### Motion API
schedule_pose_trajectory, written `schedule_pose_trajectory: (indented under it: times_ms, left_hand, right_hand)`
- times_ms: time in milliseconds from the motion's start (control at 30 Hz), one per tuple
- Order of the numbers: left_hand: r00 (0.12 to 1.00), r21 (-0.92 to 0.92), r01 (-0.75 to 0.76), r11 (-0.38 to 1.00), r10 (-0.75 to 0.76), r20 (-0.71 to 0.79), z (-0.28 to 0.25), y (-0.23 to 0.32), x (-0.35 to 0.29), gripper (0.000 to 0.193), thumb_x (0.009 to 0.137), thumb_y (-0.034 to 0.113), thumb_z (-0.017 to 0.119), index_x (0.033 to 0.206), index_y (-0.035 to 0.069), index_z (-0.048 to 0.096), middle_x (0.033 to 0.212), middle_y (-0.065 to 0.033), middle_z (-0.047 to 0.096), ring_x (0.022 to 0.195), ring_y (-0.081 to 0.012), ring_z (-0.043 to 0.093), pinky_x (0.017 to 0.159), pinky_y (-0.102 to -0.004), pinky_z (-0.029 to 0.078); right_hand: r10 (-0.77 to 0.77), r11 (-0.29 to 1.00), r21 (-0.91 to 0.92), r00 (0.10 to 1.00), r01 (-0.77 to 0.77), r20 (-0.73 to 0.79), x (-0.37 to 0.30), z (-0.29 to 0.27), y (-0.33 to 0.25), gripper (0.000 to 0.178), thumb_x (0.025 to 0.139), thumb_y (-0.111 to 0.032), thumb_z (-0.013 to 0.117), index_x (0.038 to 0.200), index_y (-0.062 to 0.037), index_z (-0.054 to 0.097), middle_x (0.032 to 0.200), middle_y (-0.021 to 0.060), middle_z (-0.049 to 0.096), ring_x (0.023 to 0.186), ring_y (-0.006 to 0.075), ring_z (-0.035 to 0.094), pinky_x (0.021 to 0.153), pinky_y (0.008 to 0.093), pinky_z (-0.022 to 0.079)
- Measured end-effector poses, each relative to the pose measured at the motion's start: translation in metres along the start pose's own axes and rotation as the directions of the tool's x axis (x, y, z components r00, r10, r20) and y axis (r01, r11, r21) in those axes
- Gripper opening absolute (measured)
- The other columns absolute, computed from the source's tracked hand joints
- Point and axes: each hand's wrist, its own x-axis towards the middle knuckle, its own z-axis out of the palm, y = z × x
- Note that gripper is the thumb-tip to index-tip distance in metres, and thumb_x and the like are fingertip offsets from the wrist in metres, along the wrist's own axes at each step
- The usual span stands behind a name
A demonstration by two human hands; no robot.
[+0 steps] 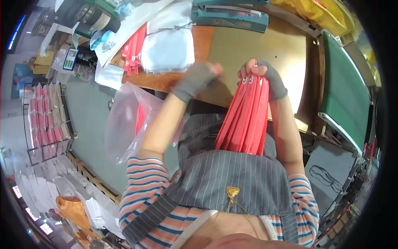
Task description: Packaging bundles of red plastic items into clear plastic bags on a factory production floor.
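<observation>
My right hand (262,74), in a grey fingerless glove, grips a fanned bundle of long red strips (244,118) by their upper ends. The strips have round white marks near the top and hang down in front of my striped apron (236,178). To their left, my left hand (203,79), gloved the same way, is raised over the table's front edge. Motion smears its fingers, and I cannot make out anything in them. Below my left forearm, a clear plastic bag (124,120) hangs with more red strips (141,118) showing in or behind it.
On the wooden table (203,39) lie a stack of clear bags (168,50) and loose red strips (134,50). A teal long-bodied device (230,18) stands at the back. A green-topped surface (346,83) is at right; a wire rack (45,116) with pink packets stands at left.
</observation>
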Motion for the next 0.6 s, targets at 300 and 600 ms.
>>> schedule_pose_trajectory:
  times_ms: [300, 600]
  left_hand:
    - [0.914, 0.546, -0.052, 0.836, 0.26, -0.311, -0.162, -0.039, -0.015, 0.03, 0.084, 0.031, 0.06, 0.076, 0.003, 0.064, 0.068, -0.0103, 0.063, 0.063, -0.0203, 0.057, 0.063, -0.0338, 0.045]
    - [0.638, 0.304, -0.411, 0.86, 0.509, -0.577, 0.059, 0.069, -0.011, 0.027, 0.093, 0.024, 0.048, 0.087, 0.0, 0.059, 0.072, -0.0101, 0.061, 0.06, -0.0137, 0.056, 0.056, -0.03, 0.044]
  right_hand:
    - [-0.002, 0.987, -0.159, 1.0, -0.002, -0.027, 0.009, 0.009, 0.007, 0.032, 0.076, -0.025, 0.058, 0.096, -0.001, 0.058, 0.081, 0.0088, 0.058, 0.082, 0.0233, 0.058, 0.075, 0.0337, 0.048]
    - [0.038, 0.991, -0.125, 0.999, -0.041, -0.028, 0.018, 0.023, 0.003, 0.047, 0.079, -0.018, 0.059, 0.12, 0.0023, 0.049, 0.084, 0.0118, 0.063, 0.077, 0.0186, 0.061, 0.075, 0.0289, 0.048]
